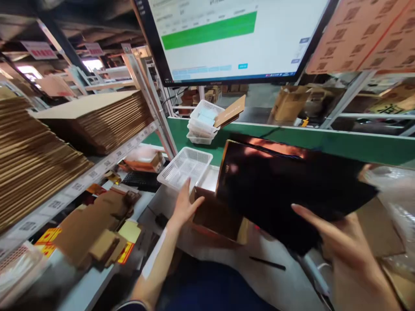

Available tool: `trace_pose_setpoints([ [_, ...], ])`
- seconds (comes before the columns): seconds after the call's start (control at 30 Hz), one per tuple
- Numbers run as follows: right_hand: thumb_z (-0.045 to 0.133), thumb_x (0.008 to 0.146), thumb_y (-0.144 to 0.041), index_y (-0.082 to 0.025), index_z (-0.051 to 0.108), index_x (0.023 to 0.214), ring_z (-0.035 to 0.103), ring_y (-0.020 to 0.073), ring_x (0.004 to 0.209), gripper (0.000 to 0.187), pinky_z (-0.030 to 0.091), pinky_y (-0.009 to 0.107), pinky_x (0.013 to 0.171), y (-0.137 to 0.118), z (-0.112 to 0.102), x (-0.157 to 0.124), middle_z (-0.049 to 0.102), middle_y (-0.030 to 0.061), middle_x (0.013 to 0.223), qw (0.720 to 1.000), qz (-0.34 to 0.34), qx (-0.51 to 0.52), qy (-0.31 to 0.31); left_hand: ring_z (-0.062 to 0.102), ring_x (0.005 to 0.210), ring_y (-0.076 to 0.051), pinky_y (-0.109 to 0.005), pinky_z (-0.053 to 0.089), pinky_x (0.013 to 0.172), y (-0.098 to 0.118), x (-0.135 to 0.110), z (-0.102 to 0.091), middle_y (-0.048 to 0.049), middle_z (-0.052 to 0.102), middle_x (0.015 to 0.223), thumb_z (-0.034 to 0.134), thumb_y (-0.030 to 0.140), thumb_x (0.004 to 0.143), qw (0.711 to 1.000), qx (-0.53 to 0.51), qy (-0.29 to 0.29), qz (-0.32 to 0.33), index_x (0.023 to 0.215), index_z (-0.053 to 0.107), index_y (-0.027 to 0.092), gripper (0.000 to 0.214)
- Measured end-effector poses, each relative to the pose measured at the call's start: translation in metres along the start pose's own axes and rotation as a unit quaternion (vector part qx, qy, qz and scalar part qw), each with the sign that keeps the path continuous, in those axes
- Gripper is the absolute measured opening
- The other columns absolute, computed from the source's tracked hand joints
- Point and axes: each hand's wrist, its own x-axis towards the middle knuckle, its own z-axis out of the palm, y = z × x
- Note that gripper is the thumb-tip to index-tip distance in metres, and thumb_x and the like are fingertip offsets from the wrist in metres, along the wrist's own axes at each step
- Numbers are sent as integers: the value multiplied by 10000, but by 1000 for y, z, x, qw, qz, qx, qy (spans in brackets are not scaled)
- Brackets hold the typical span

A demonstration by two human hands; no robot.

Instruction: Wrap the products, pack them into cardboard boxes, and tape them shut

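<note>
Packing station, head view. The left hand [184, 208], fingers spread and not closed on anything, rests against the near-left rim of the open brown cardboard carton [215, 216] on the worktop. The right hand [343, 244] grasps the glossy black flat box [285, 190] at its near edge, thumb on top, the other fingers hidden. The box hangs tilted above the carton, its far-left corner over the opening, beside the white plastic mesh basket [185, 166]. The step in hand appears to be insertion; seating the box would call for levelling it and squaring its corners with the carton walls.
</note>
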Motion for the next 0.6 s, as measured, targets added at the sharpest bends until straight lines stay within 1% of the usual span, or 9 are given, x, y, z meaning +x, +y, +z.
trace_pose_setpoints([
  [0.03, 909, 599, -507, -354, 745, 896, 684, 304, 819, 372, 635, 453, 726, -16, -7, 8, 724, 16, 833, 998, -31, -42, -46, 284, 1565, -393, -552, 192, 1305, -19, 5, -12, -195, 388, 1648, 855, 423, 692, 999, 47, -4, -19, 1525, 467, 156, 957],
  [0.07, 863, 662, -535, -331, 733, 806, 654, 279, 735, 281, 612, 421, 655, -31, -8, 16, 696, 16, 763, 981, -84, -105, -137, 295, 1559, -397, -572, 210, 1293, -37, 9, -21, -194, 382, 1650, 835, 364, 695, 996, 60, -33, -51, 1538, 447, 166, 949],
  [0.13, 705, 821, -539, -259, 685, 713, 592, 223, 617, 302, 556, 359, 580, -57, 11, 31, 644, 20, 667, 901, -176, -211, -337, 418, 1490, -379, -580, 314, 1246, -69, 12, -30, -174, 474, 1590, 756, 264, 716, 989, 25, -96, -108, 1502, 489, 183, 834],
  [0.2, 591, 892, -390, -207, 681, 784, 632, 212, 689, 231, 546, 323, 655, -69, 48, 42, 698, 36, 760, 807, -200, -300, -469, 524, 1402, -338, -549, 389, 1206, -89, 10, -29, -139, 590, 1487, 677, 185, 717, 983, -24, -131, -128, 1426, 564, 182, 718],
  [0.27, 581, 841, -217, -185, 703, 876, 679, 229, 805, 131, 537, 314, 741, -64, 94, 49, 752, 63, 891, 738, -190, -398, -511, 574, 1347, -317, -525, 412, 1194, -97, 5, -25, -122, 659, 1402, 633, 140, 688, 982, -53, -131, -127, 1367, 609, 165, 680],
  [0.33, 582, 778, -102, -177, 729, 955, 706, 266, 907, 242, 534, 342, 811, -44, 135, 50, 771, 103, 997, 696, -182, -474, -508, 585, 1338, -312, -509, 405, 1202, -97, 1, -23, -122, 673, 1388, 609, 113, 645, 981, -79, -126, -122, 1348, 623, 156, 705],
  [0.4, 579, 733, -52, -169, 743, 956, 718, 290, 965, 301, 538, 391, 876, -14, 167, 47, 774, 125, 1014, 707, -169, -490, -480, 590, 1339, -309, -485, 402, 1208, -94, -2, -25, -127, 676, 1389, 596, 91, 604, 981, -97, -129, -109, 1327, 643, 154, 727],
  [0.47, 575, 712, -54, -172, 735, 857, 728, 282, 960, 246, 539, 448, 925, 18, 190, 41, 770, 101, 928, 750, -150, -468, -444, 595, 1337, -297, -461, 416, 1198, -89, -3, -29, -128, 684, 1378, 591, 82, 596, 980, -100, -146, -87, 1319, 654, 160, 730],
  [0.6, 657, 687, -93, -214, 601, 603, 739, 276, 856, 158, 556, 521, 924, 68, 216, 29, 712, 55, 697, 793, -122, -437, -405, 646, 1271, -285, -462, 468, 1144, -73, -1, -38, -136, 699, 1334, 634, 131, 696, 976, -16, -205, -72, 1370, 610, 168, 675],
])
